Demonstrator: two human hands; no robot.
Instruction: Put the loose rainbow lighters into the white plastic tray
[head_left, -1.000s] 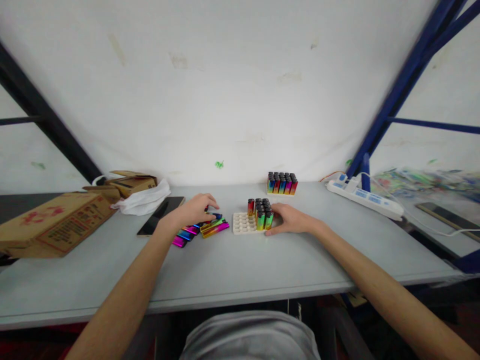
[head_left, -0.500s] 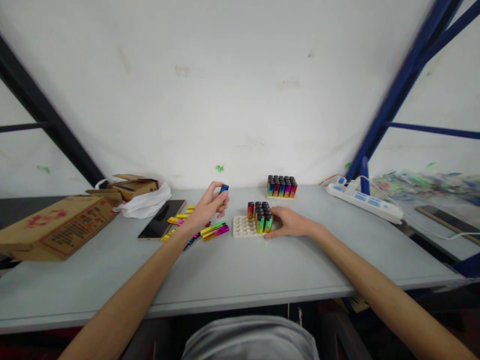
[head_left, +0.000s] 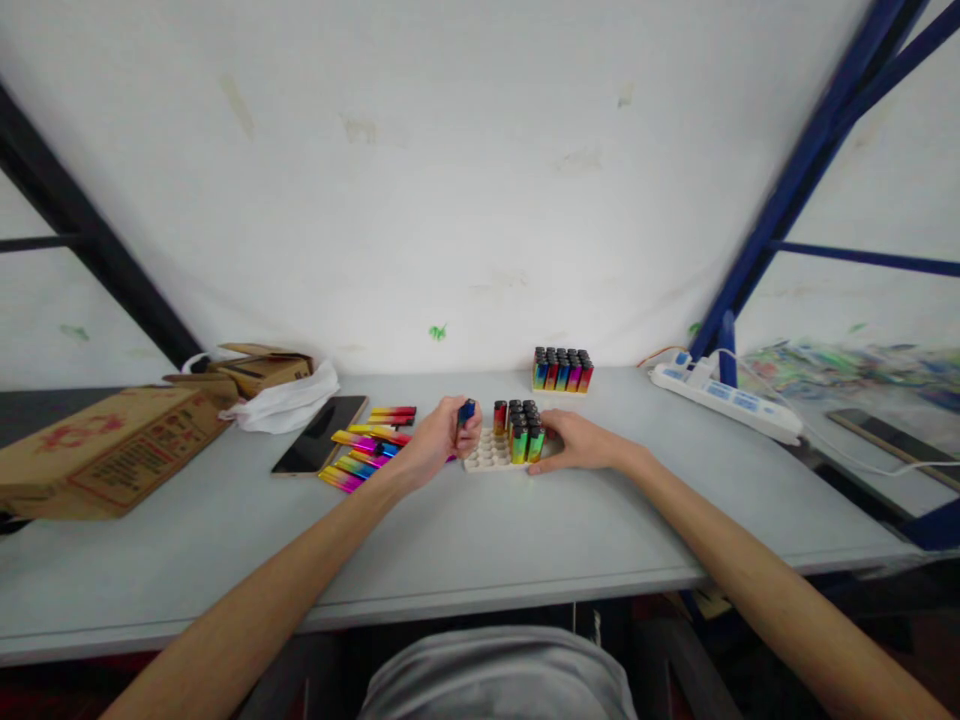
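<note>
A blue-topped lighter (head_left: 466, 411) is upright in the closed fingers of my left hand (head_left: 444, 436), just left of the white holed tray (head_left: 487, 455). Several colourful lighters (head_left: 519, 430) stand in the tray's right part, with a red one (head_left: 500, 417) at the back; holes on its left side show. My right hand (head_left: 576, 440) rests against the right side of the tray and its lighters, thumb and fingers spread round them. More metallic lighters (head_left: 360, 455) lie loose left of my left hand.
A full block of lighters (head_left: 562, 372) stands near the wall. A black phone (head_left: 319, 436), a white bag (head_left: 289, 400) and cardboard boxes (head_left: 112, 440) lie at the left. At the right are a power strip (head_left: 724, 402) and another phone (head_left: 892, 440).
My left hand has moved right and slightly down with the lighter, from above the loose lighters to the tray's left edge. My right hand has stayed at the tray.
</note>
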